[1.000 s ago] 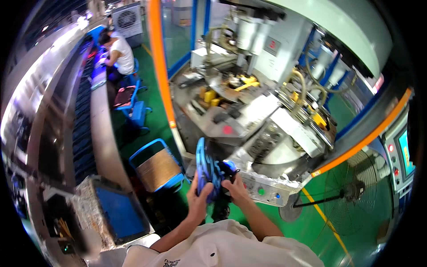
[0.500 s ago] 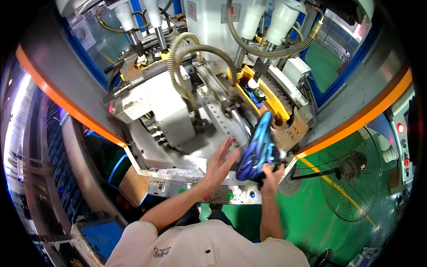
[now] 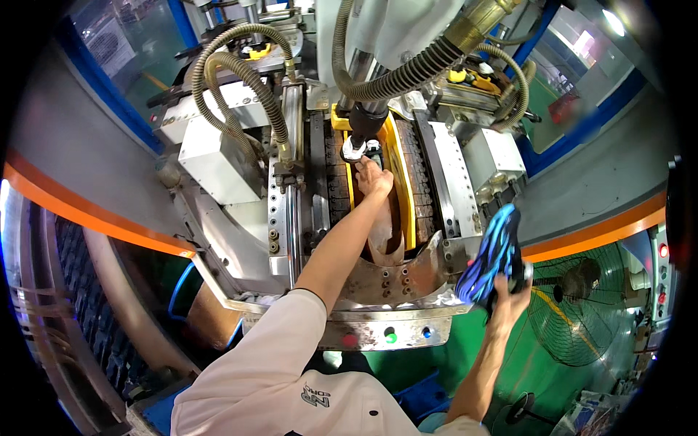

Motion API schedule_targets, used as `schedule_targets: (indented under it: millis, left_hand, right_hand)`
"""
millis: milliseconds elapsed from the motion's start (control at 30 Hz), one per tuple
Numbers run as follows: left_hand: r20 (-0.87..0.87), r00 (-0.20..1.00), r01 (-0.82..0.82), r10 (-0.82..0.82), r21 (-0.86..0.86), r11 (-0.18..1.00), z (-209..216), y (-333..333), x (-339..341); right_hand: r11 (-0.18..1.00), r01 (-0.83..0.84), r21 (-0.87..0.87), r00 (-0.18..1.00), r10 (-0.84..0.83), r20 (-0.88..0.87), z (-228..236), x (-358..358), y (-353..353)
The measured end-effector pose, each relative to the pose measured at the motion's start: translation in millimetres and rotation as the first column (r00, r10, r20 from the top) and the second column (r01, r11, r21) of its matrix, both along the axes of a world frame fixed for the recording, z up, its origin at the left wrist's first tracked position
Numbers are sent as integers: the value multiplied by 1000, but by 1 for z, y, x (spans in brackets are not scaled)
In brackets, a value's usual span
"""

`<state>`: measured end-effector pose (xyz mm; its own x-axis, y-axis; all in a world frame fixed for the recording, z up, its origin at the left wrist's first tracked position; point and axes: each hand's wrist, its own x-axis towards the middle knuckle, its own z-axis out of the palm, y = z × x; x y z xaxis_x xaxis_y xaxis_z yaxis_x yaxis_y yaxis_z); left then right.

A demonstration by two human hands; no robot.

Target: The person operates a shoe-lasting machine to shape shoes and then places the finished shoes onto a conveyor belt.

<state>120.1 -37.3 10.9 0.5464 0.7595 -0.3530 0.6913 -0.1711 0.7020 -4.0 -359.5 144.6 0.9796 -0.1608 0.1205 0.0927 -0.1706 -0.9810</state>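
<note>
Grips the blue shoe (image 3: 488,261) in the right hand (image 3: 509,294), with thumb and fingers clasped round its lower end. Holds it tilted just beyond the right end of the metal ledge (image 3: 371,336), beside the fan (image 3: 578,280) and apart from the mould (image 3: 403,196). Reaches with the left hand (image 3: 372,176) between the mould's yellow walls, with fingers bent near the white tip (image 3: 354,151) below the black ram (image 3: 367,120) (cannot tell whether pinching or merely touching, with fingertips partly hidden). Stretches the left forearm (image 3: 345,243) over the ledge, well away from the shoe. Has a ribbed hose (image 3: 407,83) curving overhead of the mould, and a white box (image 3: 214,160) off to the left. Faces a red button (image 3: 349,339), a green button (image 3: 391,337) and a blue button (image 3: 427,333) along the ledge.
</note>
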Motion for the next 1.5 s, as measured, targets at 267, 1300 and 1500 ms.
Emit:
schedule_targets:
  millis: [267,1300,1500]
  left_hand:
    - [336,818,133,467,-900,414,120,36,-197]
    - [170,-742,-493,648,-793,-356,-19,-270,-818]
    - [178,-820,-543,544,-542,-642,-103,-321,-1017]
  right_hand:
    - [674,-546,-497,835,384,-395,10,209,181]
    - [188,-816,-547,-34,928,370,-205,-284,304]
    - [-143,-935,-325,-263,893,365,-66,-469,397]
